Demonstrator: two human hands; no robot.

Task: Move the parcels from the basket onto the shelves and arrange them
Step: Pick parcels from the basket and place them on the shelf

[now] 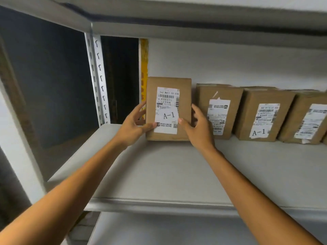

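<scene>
A brown cardboard parcel (169, 108) with a white label marked A-1 stands upright at the back left of the white shelf (177, 170). My left hand (135, 123) grips its left edge, thumb across the lower front. My right hand (197, 125) grips its right edge, thumb on the label's lower corner. To its right stand three more brown parcels in a row: one (218, 110) with an upside-down label, one (263, 114) marked A-1, and one (306, 121) cut off by the frame edge. The basket is out of view.
A perforated white upright post (99, 78) bounds the shelf on the left, with a dark gap and a yellow strip (144, 68) behind it. Another shelf board (194, 30) runs overhead. A lower shelf (168, 230) shows beneath.
</scene>
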